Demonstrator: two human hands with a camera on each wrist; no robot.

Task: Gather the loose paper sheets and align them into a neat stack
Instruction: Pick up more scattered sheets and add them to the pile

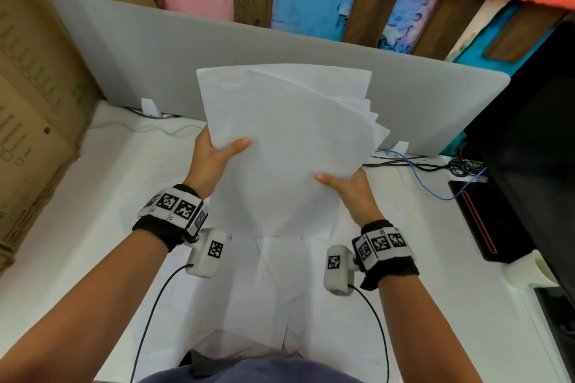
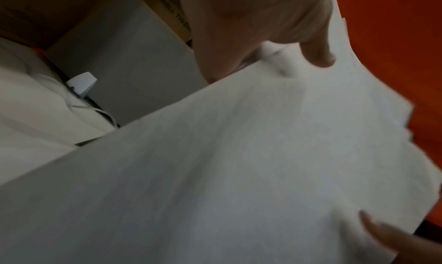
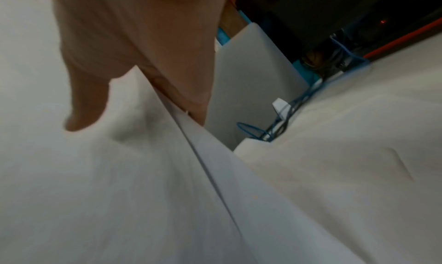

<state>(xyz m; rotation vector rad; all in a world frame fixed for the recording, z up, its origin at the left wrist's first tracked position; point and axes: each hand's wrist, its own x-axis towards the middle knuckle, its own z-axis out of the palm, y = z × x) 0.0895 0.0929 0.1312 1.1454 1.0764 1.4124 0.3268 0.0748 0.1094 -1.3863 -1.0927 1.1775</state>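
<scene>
A fanned bundle of white paper sheets (image 1: 289,134) is held up above the table, its top edges splayed to the right. My left hand (image 1: 214,152) pinches the bundle's left edge, thumb on the front. My right hand (image 1: 348,185) pinches its lower right edge, thumb on the front too. The left wrist view shows the paper sheets (image 2: 239,164) under my left hand (image 2: 318,47). In the right wrist view my right hand (image 3: 95,90) lies thumb-down on the paper sheets (image 3: 107,183). More white sheets (image 1: 280,283) lie on the table below, overlapping loosely.
A grey divider panel (image 1: 140,50) stands behind the white table (image 1: 93,227). Cardboard boxes (image 1: 34,102) rise at the left. A black monitor (image 1: 535,149), a black device (image 1: 485,221) and tangled cables (image 1: 435,165) sit at the right.
</scene>
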